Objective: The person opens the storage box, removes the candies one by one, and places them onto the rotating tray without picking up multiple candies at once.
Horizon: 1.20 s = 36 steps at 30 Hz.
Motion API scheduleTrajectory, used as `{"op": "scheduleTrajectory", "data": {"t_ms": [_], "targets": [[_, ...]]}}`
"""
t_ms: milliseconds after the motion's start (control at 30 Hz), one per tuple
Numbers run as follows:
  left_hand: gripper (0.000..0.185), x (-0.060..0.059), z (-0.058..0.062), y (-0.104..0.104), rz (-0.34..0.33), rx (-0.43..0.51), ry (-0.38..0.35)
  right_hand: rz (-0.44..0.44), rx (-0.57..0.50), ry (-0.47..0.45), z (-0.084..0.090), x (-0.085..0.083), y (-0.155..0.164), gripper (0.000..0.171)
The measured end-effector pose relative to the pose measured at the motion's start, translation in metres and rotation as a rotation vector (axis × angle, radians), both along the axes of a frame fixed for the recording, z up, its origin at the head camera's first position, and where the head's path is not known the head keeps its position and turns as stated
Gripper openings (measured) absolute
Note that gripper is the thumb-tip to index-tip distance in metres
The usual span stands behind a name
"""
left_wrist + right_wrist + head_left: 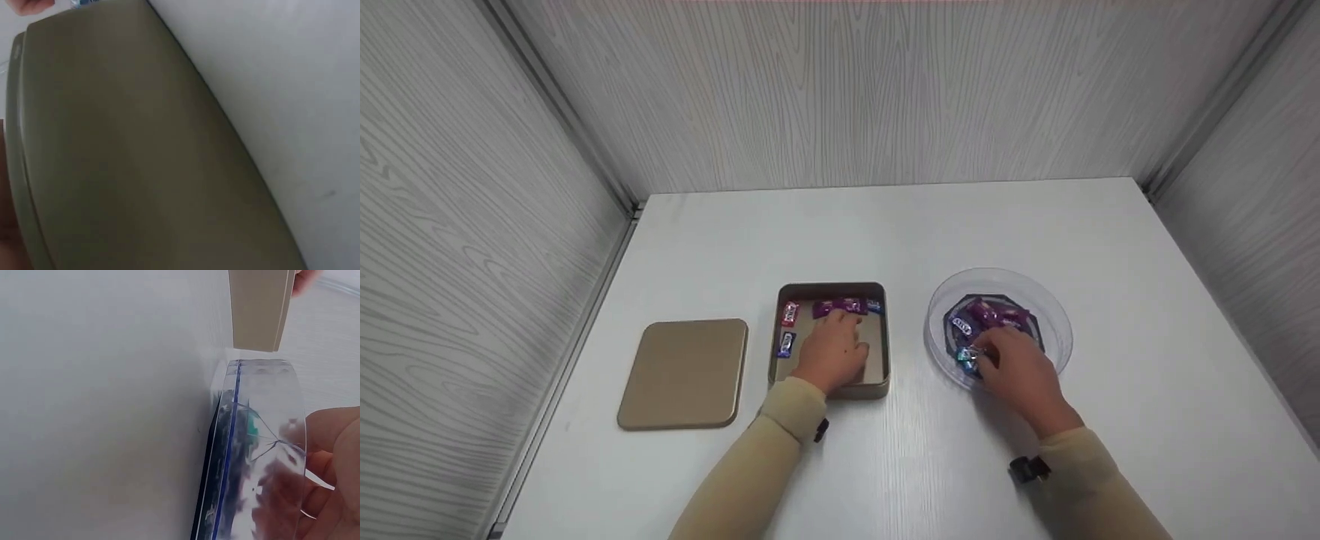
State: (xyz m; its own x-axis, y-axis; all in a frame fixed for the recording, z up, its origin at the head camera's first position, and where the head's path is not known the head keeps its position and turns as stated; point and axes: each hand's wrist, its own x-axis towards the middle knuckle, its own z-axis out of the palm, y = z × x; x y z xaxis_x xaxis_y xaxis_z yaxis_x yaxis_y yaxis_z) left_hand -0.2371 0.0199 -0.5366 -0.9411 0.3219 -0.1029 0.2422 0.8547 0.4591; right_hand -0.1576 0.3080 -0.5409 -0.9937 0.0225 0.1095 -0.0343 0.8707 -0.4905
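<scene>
An open tan tin [831, 286] sits mid-table with several wrapped candies along its far and left walls. My left hand [840, 334] lies inside it, fingers relaxed, fingertips at a purple candy [840, 307]. To the right stands a clear plastic bowl [1039, 294] with more purple and blue candies [986, 313]. My right hand [986, 358] reaches into its near-left side and pinches a blue-teal candy [967, 358]. The right wrist view shows the bowl's wall [264, 439], that teal candy [253, 430] through it, and my fingers [337, 450]. Only the tin's outer wall [140, 157] fills the left wrist view.
The tin's flat tan lid [684, 373] lies left of the tin. The white table [885, 225] is closed in by grey wood-grain walls on the left, back and right. The tin's side [261, 309] shows beyond the bowl in the right wrist view.
</scene>
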Motion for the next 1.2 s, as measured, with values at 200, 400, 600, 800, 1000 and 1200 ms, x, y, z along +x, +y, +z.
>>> {"op": "scheduleTrajectory", "data": {"t_ms": [200,400,600,800,1000,1200], "targets": [[0.061,-0.015,-0.001,0.006,-0.023,-0.088,-0.043,-0.002,-0.003,0.014,-0.002,0.003,0.002,0.018],[0.060,-0.021,-0.002,0.009,-0.045,-0.149,-0.023,0.000,-0.015,0.007,-0.005,0.003,0.001,0.018],[0.052,-0.020,-0.003,0.010,-0.068,-0.190,0.019,-0.007,-0.018,-0.003,-0.004,0.003,0.001,0.017],[0.028,-0.018,-0.007,0.008,-0.101,-0.192,0.060,-0.002,-0.047,-0.018,-0.003,0.004,0.000,0.018],[0.016,-0.015,-0.008,0.001,-0.098,-0.168,0.046,0.008,-0.061,-0.011,-0.003,0.005,0.000,0.018],[0.009,-0.012,-0.006,-0.005,-0.083,-0.173,0.025,0.021,-0.078,0.002,-0.003,0.006,-0.002,0.016]]}}
